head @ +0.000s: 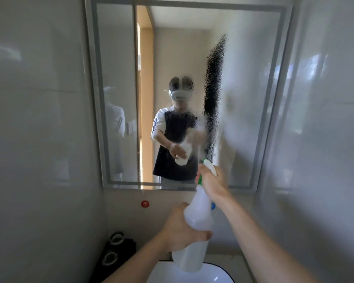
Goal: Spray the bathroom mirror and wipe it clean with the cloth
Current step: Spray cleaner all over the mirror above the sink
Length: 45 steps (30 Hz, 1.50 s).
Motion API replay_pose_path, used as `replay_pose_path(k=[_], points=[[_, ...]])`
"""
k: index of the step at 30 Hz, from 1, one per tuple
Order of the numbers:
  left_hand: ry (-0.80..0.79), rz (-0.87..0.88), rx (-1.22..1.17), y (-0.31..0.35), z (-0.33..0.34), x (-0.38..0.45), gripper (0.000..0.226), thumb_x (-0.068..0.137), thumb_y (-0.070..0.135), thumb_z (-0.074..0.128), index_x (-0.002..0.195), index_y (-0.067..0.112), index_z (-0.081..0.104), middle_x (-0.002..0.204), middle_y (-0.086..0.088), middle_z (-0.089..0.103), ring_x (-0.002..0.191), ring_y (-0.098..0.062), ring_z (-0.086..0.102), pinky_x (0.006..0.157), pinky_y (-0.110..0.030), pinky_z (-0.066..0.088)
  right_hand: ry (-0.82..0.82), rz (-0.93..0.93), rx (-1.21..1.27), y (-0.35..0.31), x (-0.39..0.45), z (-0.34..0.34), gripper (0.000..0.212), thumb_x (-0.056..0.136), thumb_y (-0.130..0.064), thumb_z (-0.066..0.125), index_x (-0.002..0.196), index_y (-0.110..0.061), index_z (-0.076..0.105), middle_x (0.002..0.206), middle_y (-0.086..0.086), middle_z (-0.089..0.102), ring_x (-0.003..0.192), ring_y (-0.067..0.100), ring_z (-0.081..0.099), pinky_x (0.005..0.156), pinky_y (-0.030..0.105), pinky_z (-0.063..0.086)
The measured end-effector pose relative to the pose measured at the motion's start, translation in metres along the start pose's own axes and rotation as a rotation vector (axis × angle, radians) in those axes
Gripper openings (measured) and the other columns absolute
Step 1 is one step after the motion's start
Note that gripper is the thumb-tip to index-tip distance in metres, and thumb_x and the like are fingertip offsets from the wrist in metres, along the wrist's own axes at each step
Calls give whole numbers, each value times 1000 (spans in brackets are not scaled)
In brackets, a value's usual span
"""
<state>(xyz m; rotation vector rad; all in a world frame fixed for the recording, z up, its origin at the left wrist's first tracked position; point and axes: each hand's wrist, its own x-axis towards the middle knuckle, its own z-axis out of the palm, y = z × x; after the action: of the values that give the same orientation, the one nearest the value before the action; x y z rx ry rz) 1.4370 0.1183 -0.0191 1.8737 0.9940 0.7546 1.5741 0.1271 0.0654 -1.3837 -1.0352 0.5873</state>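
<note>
Two hands are on the bottle, and both grips are closed on it. Your right hand wraps the neck just under the green-and-white sprayer, fingers curled round toward the trigger side; whether the trigger is pressed you cannot tell from here. Your left hand cups the bottle's body from the 9 o'clock side, thumb across its front low down. You hold the bottle tilted, base toward you and nozzle aimed up at the mirror, which fills the view from 10 to 2 o'clock.

On the glass, at about 1 o'clock from the nozzle, a tall dark band of droplets runs nearly from the top edge down to the level of your right hand. Finer specks scatter across your reflection at 11 o'clock from the sprayer. A faint mist hangs just above the nozzle.

Below the mirror, a red button sits on the wall at 9 o'clock from the bottle, and a blue one peeks out just right of it. At 6 o'clock the white basin shows under the bottle's base. At 8 o'clock, dark items rest on the surface in the corner, too blurred to name.
</note>
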Motion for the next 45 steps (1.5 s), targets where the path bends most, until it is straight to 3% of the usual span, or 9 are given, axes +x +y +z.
replay_pose_path(k=[4,8,14,22,26,32,39,42,45], points=[[-5,-27,4,-13,9,-4,67,51,44,94,108,24,66,102,2,73,91,-10,72,77,-35,63,2,60,-49,10,-6,0,20,90,-20,56,74,-8,60,65,7,56,53,17,49,45,18,38],[-1,-59,-33,-24,18,-11,63,52,38,94,106,17,70,102,-3,76,93,-17,74,82,-46,62,-13,112,-87,20,-10,4,28,63,-26,49,72,-4,64,62,7,56,46,12,46,40,15,35],[-50,-74,-130,-34,26,-20,41,65,8,93,96,17,67,86,6,74,74,1,68,66,-19,55,-15,132,-100,41,-11,7,20,60,-22,48,60,-5,59,58,8,52,54,18,46,55,27,35],[-106,-139,-108,-49,40,-24,71,49,39,93,110,11,69,104,-6,75,88,-13,72,77,-30,58,-56,190,-127,67,-18,1,20,83,-9,49,65,-5,58,64,11,57,40,7,48,40,14,36],[-139,-141,-38,-52,40,-26,61,54,39,92,107,19,70,103,3,74,85,-4,68,71,-17,54,-3,203,-140,82,-20,-1,23,87,-6,49,67,-4,59,64,11,59,36,4,49,38,13,36],[-151,-176,-4,-54,47,-28,64,50,47,91,106,23,71,104,4,75,95,-11,72,83,-32,60,18,279,-137,94,-21,-4,21,85,-13,53,68,-7,62,65,9,62,48,14,55,40,14,38],[-151,-172,-13,-63,45,-35,56,56,41,92,104,23,70,106,1,74,96,-12,70,80,-26,57,-28,326,-133,101,-26,5,27,80,-22,53,75,2,64,71,9,65,60,22,59,60,27,45],[-121,-205,9,-67,41,-40,64,52,46,91,108,26,67,107,5,72,95,-8,70,85,-29,60,-71,332,-151,99,-28,13,20,84,-19,53,70,-7,62,68,6,63,58,19,57,58,25,43],[-103,-219,47,-69,32,-45,62,56,48,90,108,31,61,108,11,68,93,-1,66,75,-18,54,-125,314,-173,95,-30,22,19,86,-11,51,69,-7,58,60,5,57,54,18,53,50,20,38]])
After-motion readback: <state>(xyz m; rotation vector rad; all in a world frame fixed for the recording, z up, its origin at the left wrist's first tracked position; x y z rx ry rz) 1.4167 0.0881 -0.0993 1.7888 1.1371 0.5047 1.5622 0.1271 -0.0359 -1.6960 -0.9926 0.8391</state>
